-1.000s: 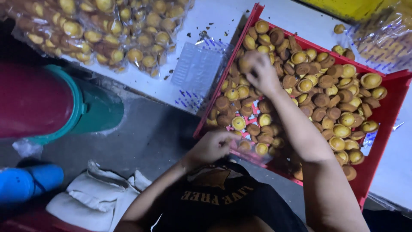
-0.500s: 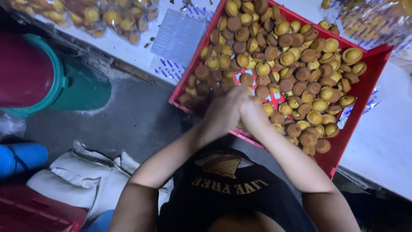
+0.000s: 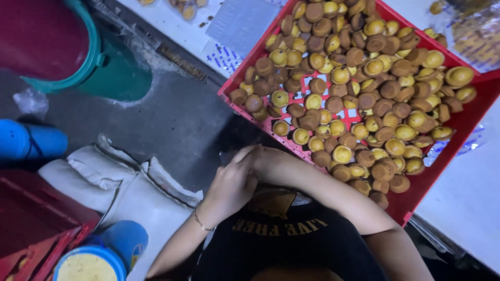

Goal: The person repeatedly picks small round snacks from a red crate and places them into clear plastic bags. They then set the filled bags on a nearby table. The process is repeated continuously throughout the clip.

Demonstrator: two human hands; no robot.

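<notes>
The left hand (image 3: 232, 184) and the right hand (image 3: 271, 164) meet just below the near edge of the red crate (image 3: 416, 195), close to the person's chest. Their fingers (image 3: 245, 154) are curled together, and whether they grip anything cannot be told: the spot between them is dark and blurred, with only a faint clear film showing at the left fingertips. A thin bracelet (image 3: 200, 221) circles the left wrist.

The crate lies tilted across the white surface (image 3: 469, 198), its far corner cut off by the top of the frame. It holds a loose heap of small round cakes (image 3: 364, 88), some with the yellow top up, others showing brown bottoms. At the upper right a clear bag (image 3: 476, 36) of similar cakes is only partly in view. On the floor stand a teal bucket (image 3: 112, 73), a blue tub (image 3: 99, 257), and grey sacks (image 3: 125, 187).
</notes>
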